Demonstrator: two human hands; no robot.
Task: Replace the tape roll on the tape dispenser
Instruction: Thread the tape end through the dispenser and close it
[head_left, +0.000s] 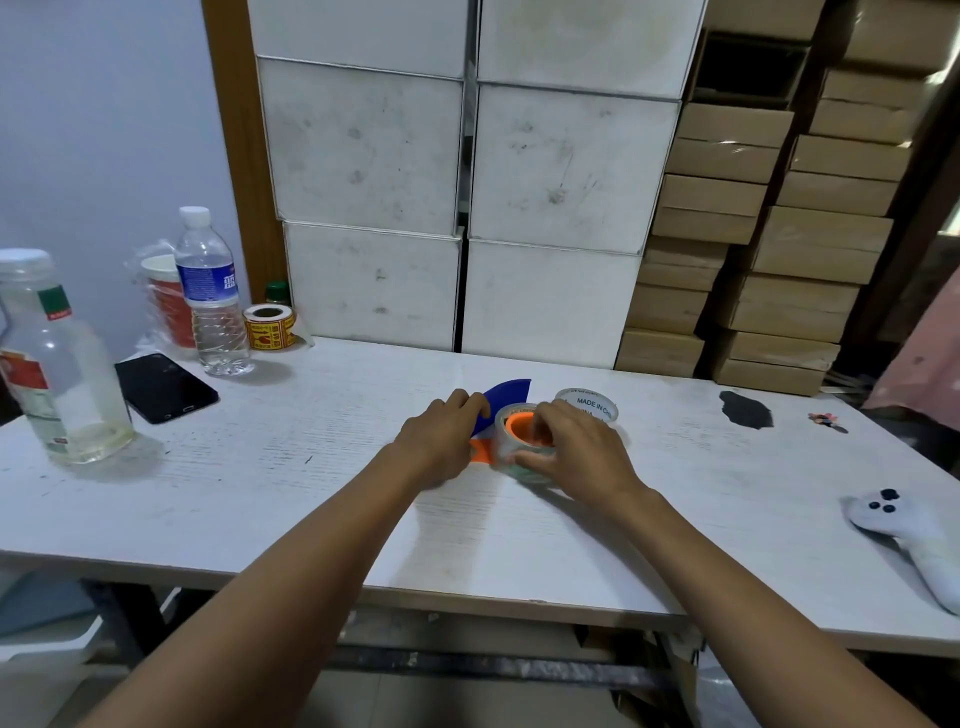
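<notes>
Tape dispenser, blue with an orange hub, is lain mid-surface, gripped at its blue handle by the left hand. A clear tape roll around the hub is clasped by the right hand. A second roll is seen just beside it at 1 o'clock.

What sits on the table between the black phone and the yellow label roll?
In the head view, a clear water bottle with a blue label stands between the black phone and the yellow label roll, near the table's back edge.
</notes>
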